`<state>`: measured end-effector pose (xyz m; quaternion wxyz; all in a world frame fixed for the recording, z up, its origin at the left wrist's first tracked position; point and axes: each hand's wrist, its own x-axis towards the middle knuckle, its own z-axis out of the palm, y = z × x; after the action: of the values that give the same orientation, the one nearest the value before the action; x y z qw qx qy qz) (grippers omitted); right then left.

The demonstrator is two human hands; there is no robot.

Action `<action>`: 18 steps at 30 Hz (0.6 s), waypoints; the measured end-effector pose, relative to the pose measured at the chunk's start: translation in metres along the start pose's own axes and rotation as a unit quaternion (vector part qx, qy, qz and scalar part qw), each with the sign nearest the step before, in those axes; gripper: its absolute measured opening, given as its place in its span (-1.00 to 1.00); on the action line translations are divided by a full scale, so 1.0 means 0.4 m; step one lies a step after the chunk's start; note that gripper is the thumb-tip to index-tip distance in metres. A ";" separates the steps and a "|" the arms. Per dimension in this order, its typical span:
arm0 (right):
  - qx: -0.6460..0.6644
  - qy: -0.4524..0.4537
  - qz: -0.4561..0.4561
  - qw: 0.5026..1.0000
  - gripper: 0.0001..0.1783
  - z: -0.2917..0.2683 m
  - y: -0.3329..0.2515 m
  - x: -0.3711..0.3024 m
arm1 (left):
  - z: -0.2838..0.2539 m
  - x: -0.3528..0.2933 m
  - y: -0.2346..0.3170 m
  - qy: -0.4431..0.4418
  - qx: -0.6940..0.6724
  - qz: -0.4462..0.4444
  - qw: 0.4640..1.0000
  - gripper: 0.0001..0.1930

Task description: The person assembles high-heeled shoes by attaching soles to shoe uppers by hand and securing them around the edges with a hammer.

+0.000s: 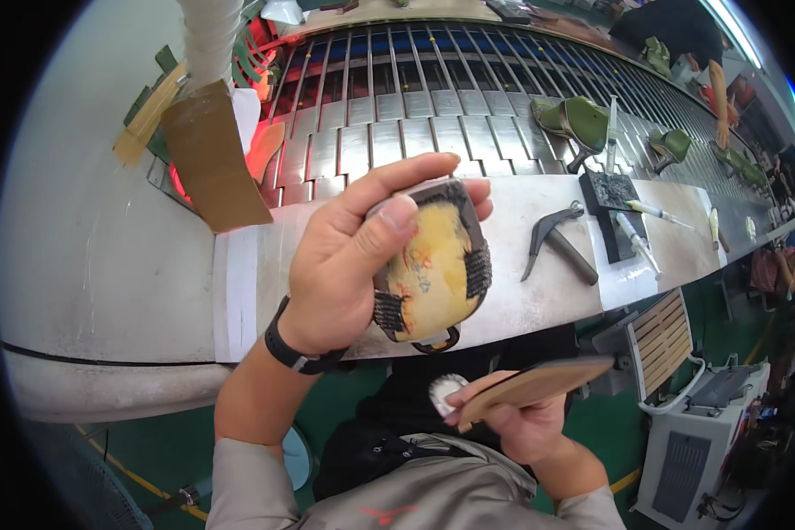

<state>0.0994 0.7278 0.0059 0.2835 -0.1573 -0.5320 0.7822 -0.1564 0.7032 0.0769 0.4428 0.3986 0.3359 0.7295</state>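
Observation:
My left hand [340, 261] is closed round a dark shoe upper [433, 265], its thumb lying on top near the far end. The yellowish underside faces up, with handwritten marks and black pleated edges at both sides. A small black loop shows at its near end. Lower and to the right, my right hand [530, 433] grips a flat tan shoe sole [539, 389], tilted nearly edge-on. A small white round thing [448, 395], its kind unclear, sits at this hand's fingertips. Both hands are apart, the left one over the pale bench edge [327, 336].
Lasting pincers [561, 243] with dark handles lie right of my left hand. Farther right, syringes [638, 243] rest by a black block [614, 216]. A slatted metal conveyor [397, 132] carries green shoes [579, 124]. Cardboard [212, 159] hangs at left. Another person's arm [720, 102] reaches in far right.

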 end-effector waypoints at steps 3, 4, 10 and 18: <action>-0.118 -0.091 -0.061 0.987 -0.57 0.054 -0.065 0.075 | 0.022 -0.020 -0.004 -0.050 0.037 0.004 0.998 -0.43; -0.084 -0.088 -0.049 0.991 -0.56 0.060 -0.062 0.096 | 0.023 -0.027 -0.003 -0.066 0.071 0.008 0.995 -0.39; -0.091 -0.104 -0.004 0.990 -0.53 0.074 -0.074 0.128 | 0.009 -0.061 -0.013 -0.080 0.032 0.038 0.996 -0.25; -0.101 -0.087 -0.023 0.991 -0.63 0.073 -0.070 0.114 | 0.043 -0.071 0.020 -0.039 0.040 -0.053 0.997 0.08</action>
<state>0.0553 0.7417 0.0452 0.2362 -0.1042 -0.6347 0.7284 -0.1360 0.6766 0.0834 0.4773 0.4255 0.3684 0.6748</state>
